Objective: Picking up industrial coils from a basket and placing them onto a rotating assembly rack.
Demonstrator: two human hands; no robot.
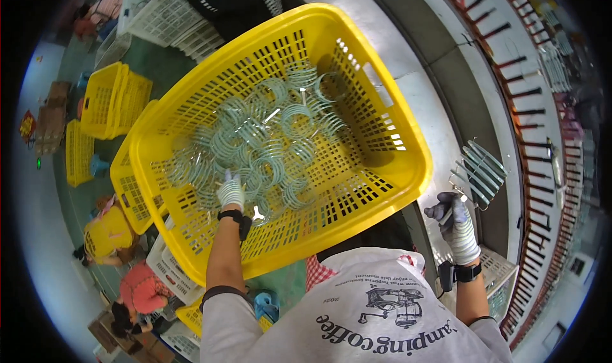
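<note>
A big yellow slatted plastic basket [417, 152] holds a loose heap of pale green ribbed wire pieces [245, 137], curved like open coils, with some shiny metal tabs among them. My left hand [231, 192], in a striped glove, reaches into the basket at the heap's near edge. Its fingers are partly stretched out against the pieces; no grasp shows. Right of the basket, my gloved right hand [454, 221] has its fingers curled at the wire end of one ribbed wire piece [482, 172], whose parallel green bars stick out beyond the hand.
A metal-topped bench [440, 127] runs along the right, beside a long rack with rows of dark-tipped hooks [510, 63]. More yellow baskets [115, 101] and white crates [162, 19] stand left. Other people [143, 286] sit there; another person [233, 6] stands beyond the basket.
</note>
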